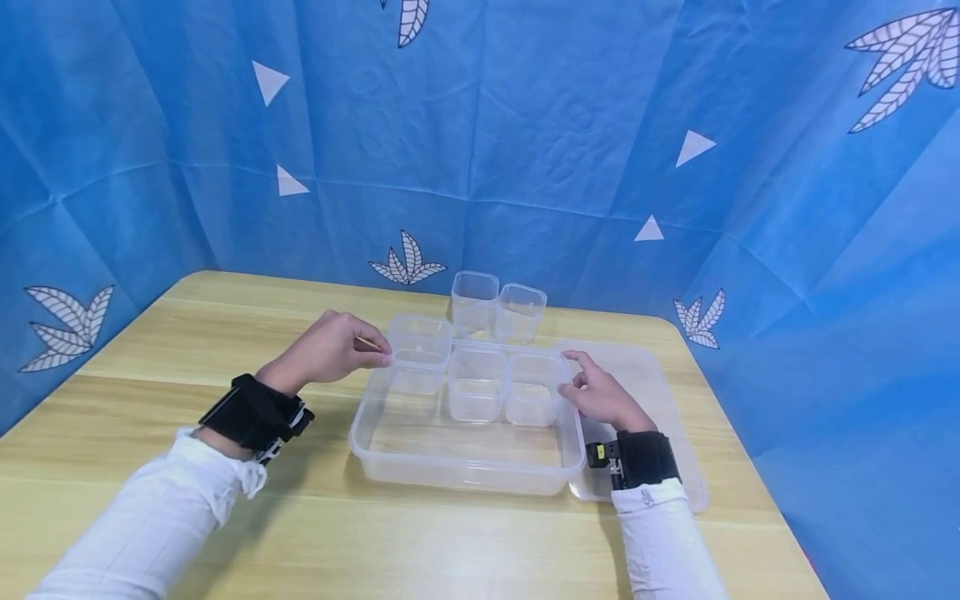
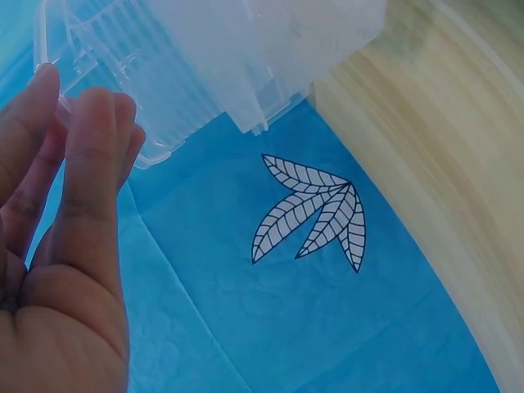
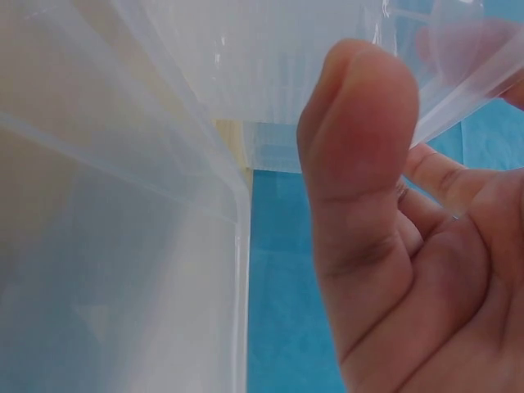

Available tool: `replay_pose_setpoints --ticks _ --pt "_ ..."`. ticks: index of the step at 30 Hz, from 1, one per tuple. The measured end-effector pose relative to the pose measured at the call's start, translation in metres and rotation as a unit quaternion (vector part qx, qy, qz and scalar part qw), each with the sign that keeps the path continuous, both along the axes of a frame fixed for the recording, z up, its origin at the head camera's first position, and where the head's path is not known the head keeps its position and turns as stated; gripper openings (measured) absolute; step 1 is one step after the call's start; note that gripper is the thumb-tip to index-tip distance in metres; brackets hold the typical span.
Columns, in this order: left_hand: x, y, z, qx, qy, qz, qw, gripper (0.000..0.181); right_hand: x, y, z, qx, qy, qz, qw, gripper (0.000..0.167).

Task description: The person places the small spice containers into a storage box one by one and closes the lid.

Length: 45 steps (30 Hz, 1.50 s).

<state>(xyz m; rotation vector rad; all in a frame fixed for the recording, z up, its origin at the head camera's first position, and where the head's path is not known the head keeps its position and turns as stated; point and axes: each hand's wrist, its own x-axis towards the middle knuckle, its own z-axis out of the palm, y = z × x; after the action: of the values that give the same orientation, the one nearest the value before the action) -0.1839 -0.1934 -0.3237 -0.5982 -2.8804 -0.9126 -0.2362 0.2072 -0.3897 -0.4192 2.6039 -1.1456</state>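
Note:
My left hand point(image 1: 335, 346) pinches the left rim of a small clear cup point(image 1: 420, 333), which is tilted over the back left of a large clear plastic box point(image 1: 465, 471). The left wrist view shows the fingertips at the edge of this ribbed cup point(image 2: 180, 74). Two more small cups, a middle one point(image 1: 477, 392) and a right one point(image 1: 531, 400), stand in the box side by side along its back. At the back right corner my right hand point(image 1: 600, 393) touches the plastic, index finger extended; its thumb point(image 3: 360, 139) is near the clear wall. Exact contact is unclear.
Two further clear cups, an upright one point(image 1: 475, 292) and a neighbour point(image 1: 521, 308), stand behind the box. A flat translucent lid point(image 1: 660, 400) lies right of it, under my right wrist. The wooden table point(image 1: 112, 467) ends at a blue curtain point(image 1: 525, 125).

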Motion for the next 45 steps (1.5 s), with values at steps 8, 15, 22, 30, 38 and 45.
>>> replay_pose_setpoints --ticks 8,15,22,30,38,45 --pt "-0.001 -0.003 -0.006 -0.005 -0.001 -0.007 1.0000 0.003 0.001 -0.003 0.000 -0.011 -0.003 0.004 0.9999 0.059" --pt "-0.003 -0.002 -0.010 -0.011 0.003 -0.020 0.9997 0.003 0.001 0.000 -0.001 -0.011 -0.002 0.007 0.9999 0.059" --pt "-0.004 -0.001 -0.010 -0.017 0.002 -0.024 0.9996 0.004 0.002 0.000 0.001 -0.021 0.002 0.014 0.9997 0.060" --pt "-0.004 -0.002 -0.012 -0.027 0.001 -0.022 0.9994 0.004 0.001 0.000 0.000 -0.020 0.003 0.011 0.9997 0.059" --pt "-0.006 -0.002 -0.015 -0.030 -0.006 -0.031 0.9990 0.005 0.001 0.000 -0.001 -0.021 0.004 0.010 0.9997 0.061" --pt "-0.006 -0.001 -0.015 -0.033 -0.017 -0.033 0.9988 0.004 0.000 0.000 -0.001 -0.012 0.001 0.005 0.9999 0.059"
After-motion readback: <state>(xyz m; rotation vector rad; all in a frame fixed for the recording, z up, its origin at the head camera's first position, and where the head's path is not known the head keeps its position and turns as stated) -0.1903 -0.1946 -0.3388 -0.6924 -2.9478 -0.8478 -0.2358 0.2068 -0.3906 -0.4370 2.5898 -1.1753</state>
